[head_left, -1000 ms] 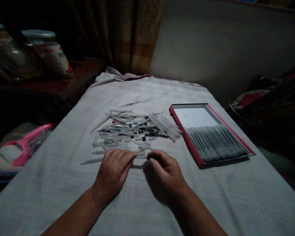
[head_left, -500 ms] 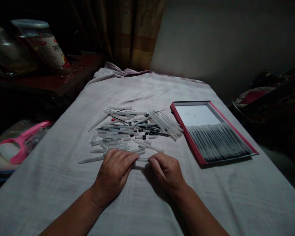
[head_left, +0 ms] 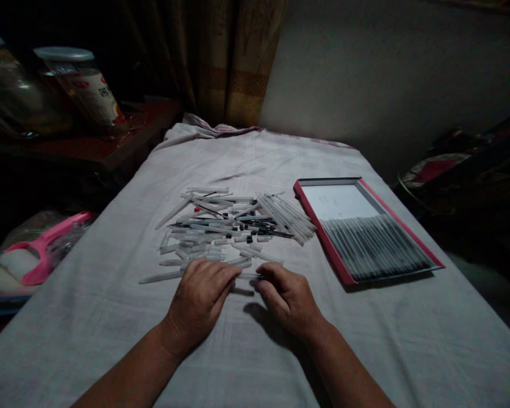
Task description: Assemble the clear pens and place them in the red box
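My left hand [head_left: 199,300] is closed around a thin, clear pen barrel [head_left: 249,276], which points to the right. At its other end, the thumb and forefinger of my right hand [head_left: 291,294] are round a small dark end piece. Most of the barrel is hidden inside my left hand. Just beyond my hands lies a loose pile of pen parts: clear barrels [head_left: 284,215], dark refills [head_left: 267,228], short clear caps [head_left: 199,249] and small black plugs [head_left: 249,238]. One long barrel [head_left: 159,277] lies beside my left hand.
To the right sits a shallow red-edged box [head_left: 329,241] with a row of assembled pens [head_left: 378,246] in it. A pale cloth [head_left: 238,362] covers the table. Jars [head_left: 87,93] stand on a dark red shelf [head_left: 148,122] at left, above a pink-handled item [head_left: 40,249].
My right thumb and forefinger have parted slightly, and a dark end now shows on the barrel between them. My left hand keeps its hold. The view has shifted slightly.
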Motion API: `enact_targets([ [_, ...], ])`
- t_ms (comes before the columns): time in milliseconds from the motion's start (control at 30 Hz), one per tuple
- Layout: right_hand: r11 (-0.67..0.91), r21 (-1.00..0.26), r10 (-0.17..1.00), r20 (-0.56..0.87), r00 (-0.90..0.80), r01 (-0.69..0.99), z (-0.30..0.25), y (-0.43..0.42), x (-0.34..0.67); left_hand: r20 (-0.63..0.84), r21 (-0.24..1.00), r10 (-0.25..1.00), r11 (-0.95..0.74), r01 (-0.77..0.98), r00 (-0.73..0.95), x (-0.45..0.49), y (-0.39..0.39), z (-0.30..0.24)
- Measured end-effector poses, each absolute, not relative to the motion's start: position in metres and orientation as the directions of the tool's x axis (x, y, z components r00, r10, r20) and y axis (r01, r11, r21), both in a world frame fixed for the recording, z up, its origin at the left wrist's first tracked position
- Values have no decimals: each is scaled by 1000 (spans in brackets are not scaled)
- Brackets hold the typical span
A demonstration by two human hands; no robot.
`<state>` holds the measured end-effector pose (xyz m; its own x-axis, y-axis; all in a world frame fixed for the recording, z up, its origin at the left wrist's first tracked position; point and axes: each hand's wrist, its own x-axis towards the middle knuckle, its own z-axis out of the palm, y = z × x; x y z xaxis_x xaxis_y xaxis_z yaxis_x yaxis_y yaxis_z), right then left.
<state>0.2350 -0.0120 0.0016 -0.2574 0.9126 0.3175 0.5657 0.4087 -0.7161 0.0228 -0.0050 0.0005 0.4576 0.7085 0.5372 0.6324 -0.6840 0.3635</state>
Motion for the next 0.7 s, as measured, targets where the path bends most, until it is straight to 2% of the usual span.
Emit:
enact_targets([
  [533,395,-718,918,274,-288,573,1,-13,239,537,361,709,-683,635,457,22,-5,-3],
  [700,445,-677,896,332,-296,586,-1,-13,241,525,358,708,-687,632,472,22,-5,-3],
])
